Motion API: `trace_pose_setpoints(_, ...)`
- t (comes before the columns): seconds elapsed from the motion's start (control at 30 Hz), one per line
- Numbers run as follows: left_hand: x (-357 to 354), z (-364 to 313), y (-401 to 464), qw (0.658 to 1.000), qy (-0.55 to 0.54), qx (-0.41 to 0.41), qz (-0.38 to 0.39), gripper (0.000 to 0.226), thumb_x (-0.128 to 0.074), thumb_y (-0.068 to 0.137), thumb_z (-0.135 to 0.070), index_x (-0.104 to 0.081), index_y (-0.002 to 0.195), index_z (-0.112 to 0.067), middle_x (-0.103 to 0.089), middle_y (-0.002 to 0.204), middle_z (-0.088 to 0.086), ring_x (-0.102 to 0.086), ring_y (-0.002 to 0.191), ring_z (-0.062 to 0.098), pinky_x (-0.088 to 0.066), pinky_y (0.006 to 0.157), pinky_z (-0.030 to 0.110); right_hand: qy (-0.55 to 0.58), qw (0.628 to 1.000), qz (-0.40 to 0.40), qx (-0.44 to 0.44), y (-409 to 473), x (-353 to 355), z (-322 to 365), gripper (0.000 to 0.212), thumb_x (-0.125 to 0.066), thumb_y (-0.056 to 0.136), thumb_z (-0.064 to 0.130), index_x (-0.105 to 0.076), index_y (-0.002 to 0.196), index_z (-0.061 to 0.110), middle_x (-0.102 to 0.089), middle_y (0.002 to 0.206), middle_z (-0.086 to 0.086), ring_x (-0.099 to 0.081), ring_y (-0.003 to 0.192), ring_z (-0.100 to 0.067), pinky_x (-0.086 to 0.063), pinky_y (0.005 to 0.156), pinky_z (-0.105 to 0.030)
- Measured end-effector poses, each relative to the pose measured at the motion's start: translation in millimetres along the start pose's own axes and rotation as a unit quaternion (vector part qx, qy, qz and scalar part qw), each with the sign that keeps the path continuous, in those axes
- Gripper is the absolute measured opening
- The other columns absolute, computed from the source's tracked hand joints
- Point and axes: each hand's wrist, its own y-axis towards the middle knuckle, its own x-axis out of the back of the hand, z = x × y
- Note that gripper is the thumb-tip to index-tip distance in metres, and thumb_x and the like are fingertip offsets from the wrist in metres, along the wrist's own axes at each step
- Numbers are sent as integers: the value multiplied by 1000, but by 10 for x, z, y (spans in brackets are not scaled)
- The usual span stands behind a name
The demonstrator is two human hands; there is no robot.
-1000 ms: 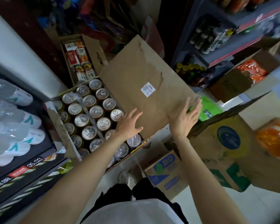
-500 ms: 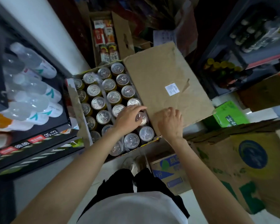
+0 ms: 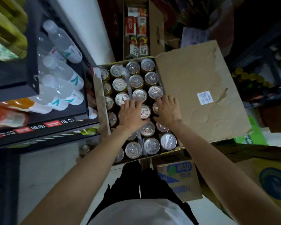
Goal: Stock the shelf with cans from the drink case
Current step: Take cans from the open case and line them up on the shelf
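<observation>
An open cardboard drink case (image 3: 101, 101) sits low in front of me. It is packed with several upright cans (image 3: 136, 82) with silver tops and yellow sides, and torn plastic film lies over them. Its big brown flap (image 3: 201, 75) is folded out to the right. My left hand (image 3: 131, 114) lies with spread fingers on the can tops in the middle of the case. My right hand (image 3: 167, 111) rests beside it on the cans along the flap's edge. The black shelf (image 3: 39, 127) with price tags stands on the left.
Water bottles (image 3: 62, 82) and orange drinks (image 3: 6, 116) fill the left shelf. A box of juice cartons (image 3: 137, 34) stands behind the case. A blue and white box (image 3: 177, 179), a large printed carton (image 3: 269, 181) and a green box (image 3: 253, 135) crowd the right. Dark shelving (image 3: 258, 70) lies beyond.
Both hands have left the flap and come down onto the can tops, the right hand sliding left. My view has swung left towards the shelf.
</observation>
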Motion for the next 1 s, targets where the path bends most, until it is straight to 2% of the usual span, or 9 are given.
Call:
trace_pose_setpoints(0.17,-5,-223,144,994,87,54,34,94,-56,71,-73,-29,136,-11,-54,130,15,-39,122,31,-25,102,42,-7,998,2,-56,41,-12,60,79,-72,68,55,-39,123,8,-51,123,-12,-44,115,-30,-33,96,-37)
trace_pose_setpoints(0.37,-18,-235,213,995,44,75,47,89,-63,74,-61,-24,136,-10,-67,112,10,-38,127,29,-23,104,43,38,997,6,-60,103,28,46,69,-74,72,44,-46,123,8,-50,125,-12,-45,114,-31,-36,94,-37)
trace_pose_setpoints(0.5,57,-148,145,999,43,29,-10,86,-62,73,-64,-32,132,-10,-72,96,8,-46,123,27,-30,102,43,97,994,-11,-58,-38,206,-10,72,-78,70,38,-43,126,10,-45,124,-13,-49,110,-34,-42,91,-43)
trace_pose_setpoints(0.6,163,-40,27,997,-18,-9,-76,79,-64,71,-65,-41,127,-15,-70,99,5,-54,114,26,-41,93,41,217,974,-43,-40,-202,337,-89,70,-81,68,24,-44,125,9,-42,126,-15,-51,109,-37,-48,88,-47)
trace_pose_setpoints(0.7,335,69,-176,978,-167,-31,-118,65,-73,70,-55,-48,121,-24,-68,101,-7,-64,93,14,-50,74,30,363,926,-98,-40,-387,451,-153,72,-84,63,20,-46,124,11,-50,124,-13,-57,103,-35,-50,82,-44)
trace_pose_setpoints(0.77,467,126,-374,940,-324,-13,-105,58,-79,70,-42,-50,119,-27,-64,108,-15,-61,94,4,-50,78,22,456,880,-119,-56,-494,522,-183,74,-84,61,21,-46,124,19,-58,119,-4,-61,102,-26,-51,81,-41)
trace_pose_setpoints(0.87,684,203,-704,854,-506,24,-118,54,-80,72,-27,-49,116,-35,-57,109,-25,-56,99,-9,-46,83,11,646,749,-128,-78,-644,669,-177,73,-84,63,12,-43,124,24,-58,117,3,-61,106,-14,-54,84,-33)
trace_pose_setpoints(0.93,825,260,-912,782,-604,49,-146,57,-78,71,-18,-49,118,-34,-58,115,-17,-58,99,-8,-49,83,15,730,669,-114,-78,-745,862,-112,65,-79,69,8,-44,123,17,-59,114,1,-63,101,-5,-52,76,-20)
trace_pose_setpoints(1.0,1007,307,-1103,711,-677,67,-178,60,-79,63,-21,-50,116,-31,-60,116,-5,-63,96,0,-52,82,21,779,621,-74,-41,-828,1083,-3,60,-76,71,10,-47,123,12,-62,108,2,-65,89,2,-51,68,-15)
